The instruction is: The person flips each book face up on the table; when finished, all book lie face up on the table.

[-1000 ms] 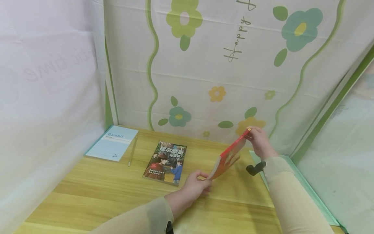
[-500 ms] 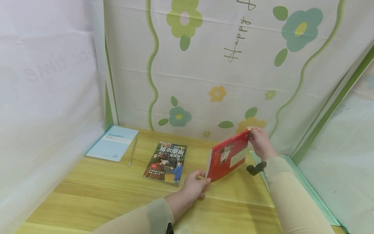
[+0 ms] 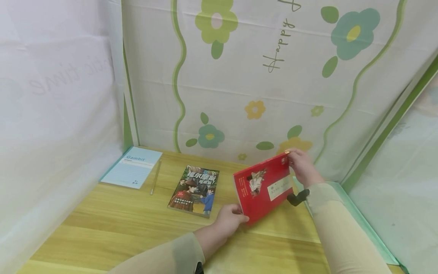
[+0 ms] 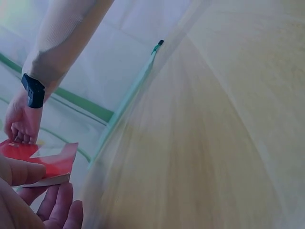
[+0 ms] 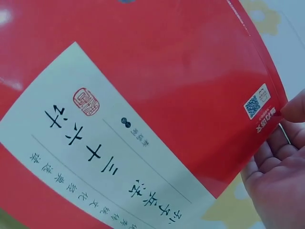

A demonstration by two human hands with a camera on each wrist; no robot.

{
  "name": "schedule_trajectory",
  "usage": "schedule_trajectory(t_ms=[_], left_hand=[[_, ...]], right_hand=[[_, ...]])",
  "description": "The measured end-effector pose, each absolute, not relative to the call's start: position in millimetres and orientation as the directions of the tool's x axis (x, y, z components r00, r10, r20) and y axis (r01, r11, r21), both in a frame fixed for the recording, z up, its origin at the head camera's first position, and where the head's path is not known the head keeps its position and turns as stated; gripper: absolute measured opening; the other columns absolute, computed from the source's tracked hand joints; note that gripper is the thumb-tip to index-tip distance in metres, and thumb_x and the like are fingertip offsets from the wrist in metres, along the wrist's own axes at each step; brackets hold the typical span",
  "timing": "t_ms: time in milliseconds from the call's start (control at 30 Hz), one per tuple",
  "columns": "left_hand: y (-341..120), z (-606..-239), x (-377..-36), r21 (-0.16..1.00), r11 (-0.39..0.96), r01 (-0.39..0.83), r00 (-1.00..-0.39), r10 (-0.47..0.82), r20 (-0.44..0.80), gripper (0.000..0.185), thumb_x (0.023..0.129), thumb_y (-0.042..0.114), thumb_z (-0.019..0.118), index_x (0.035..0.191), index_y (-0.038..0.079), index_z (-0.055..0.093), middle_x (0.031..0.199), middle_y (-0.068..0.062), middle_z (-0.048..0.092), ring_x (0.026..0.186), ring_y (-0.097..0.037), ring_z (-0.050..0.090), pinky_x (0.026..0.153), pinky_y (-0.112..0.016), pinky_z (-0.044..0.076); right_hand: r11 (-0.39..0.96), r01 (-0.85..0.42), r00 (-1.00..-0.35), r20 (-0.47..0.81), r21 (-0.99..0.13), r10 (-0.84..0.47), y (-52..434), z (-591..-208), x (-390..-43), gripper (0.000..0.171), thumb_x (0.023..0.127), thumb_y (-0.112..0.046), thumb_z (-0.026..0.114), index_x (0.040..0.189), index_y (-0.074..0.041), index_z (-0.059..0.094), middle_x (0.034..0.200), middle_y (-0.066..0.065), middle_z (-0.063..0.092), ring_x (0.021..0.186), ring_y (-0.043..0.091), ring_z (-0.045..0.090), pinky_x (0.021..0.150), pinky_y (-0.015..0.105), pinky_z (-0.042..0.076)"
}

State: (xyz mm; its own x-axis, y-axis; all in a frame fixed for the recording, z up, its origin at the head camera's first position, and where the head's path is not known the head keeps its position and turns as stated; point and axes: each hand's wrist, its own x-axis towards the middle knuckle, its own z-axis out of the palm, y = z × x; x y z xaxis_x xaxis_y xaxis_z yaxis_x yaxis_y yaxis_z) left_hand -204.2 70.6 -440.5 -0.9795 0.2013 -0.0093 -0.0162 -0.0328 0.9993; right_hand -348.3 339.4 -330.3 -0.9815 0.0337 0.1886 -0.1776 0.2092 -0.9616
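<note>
Left hand (image 3: 228,220) is pinching the near lower corner of the red paperback book (image 3: 264,187), thumb on the cover, fingers curling beneath; right hand (image 3: 301,166) is gripping the far upper corner by the barcode, thumb on top. The book is being held tilted, cover facing up, its lower edge at or just above the wooden counter (image 3: 119,224), right of the illustrated paperback (image 3: 194,190) lying flat. A pale blue notebook (image 3: 131,166) and a clear pen (image 3: 155,176) are lying at far left. Judging by its thin spine and glossy cover, the book is light, flexible and somewhat slippery; opposite corners or the spine edge are offering the firmest hold.
</note>
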Motion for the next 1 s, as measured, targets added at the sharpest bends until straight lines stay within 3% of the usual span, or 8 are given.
schedule_trajectory(t_ms=[233,567,700,900,1000], left_hand=[[73.4,-439.9,-202.9,0.996,-0.038,-0.075,-0.972,0.227,-0.065,0.018,0.079,-0.007,0.072,0.096,-0.005,0.071,0.090,-0.005,0.069,0.083,-0.018,0.064,0.072,-0.034,0.058],[89.9,-435.7,-194.4,0.974,-0.087,-0.209,-0.940,0.292,-0.176,0.028,0.077,-0.008,0.074,0.104,-0.003,0.069,0.093,-0.003,0.071,0.079,-0.020,0.069,0.071,-0.038,0.060],[97.6,-434.8,-189.1,0.959,-0.125,-0.254,-0.932,0.298,-0.208,0.030,0.078,-0.009,0.073,0.107,-0.002,0.066,0.092,-0.004,0.070,0.076,-0.021,0.069,0.069,-0.038,0.060],[106.5,-436.9,-182.8,0.934,-0.126,-0.334,-0.916,0.276,-0.290,0.030,0.080,-0.005,0.074,0.107,-0.001,0.062,0.088,-0.004,0.069,0.069,-0.021,0.068,0.065,-0.037,0.060],[110.5,-440.0,-180.6,0.916,-0.132,-0.379,-0.903,0.270,-0.334,0.029,0.081,-0.002,0.074,0.106,0.000,0.060,0.086,-0.005,0.069,0.068,-0.020,0.069,0.064,-0.037,0.060]], right_hand=[[0.283,-0.143,-0.986,0.162,-0.948,0.044,334.4,-331.6,-348.1,0.031,0.105,-0.018,0.045,0.117,0.009,0.053,0.110,0.005,0.050,0.108,0.020,0.049,0.109,0.045,0.037],[0.395,-0.122,-0.991,0.136,-0.910,0.006,323.4,-329.8,-355.2,0.037,0.104,-0.019,0.046,0.129,0.008,0.054,0.136,0.019,0.042,0.127,0.036,0.040,0.110,0.052,0.036],[0.425,-0.143,-0.990,0.136,-0.894,-0.046,319.1,-330.1,-358.1,0.036,0.103,-0.017,0.048,0.128,0.008,0.056,0.132,0.021,0.048,0.124,0.037,0.044,0.108,0.052,0.038],[0.498,-0.077,-0.996,0.048,-0.863,-0.070,312.6,-334.6,-361.3,0.035,0.103,-0.023,0.052,0.129,-0.001,0.058,0.124,0.015,0.055,0.117,0.034,0.051,0.099,0.044,0.047],[0.524,-0.078,-0.996,0.045,-0.848,-0.075,308.3,-337.6,-363.0,0.030,0.102,-0.016,0.051,0.125,0.001,0.059,0.122,0.017,0.056,0.113,0.034,0.053,0.093,0.041,0.050]])
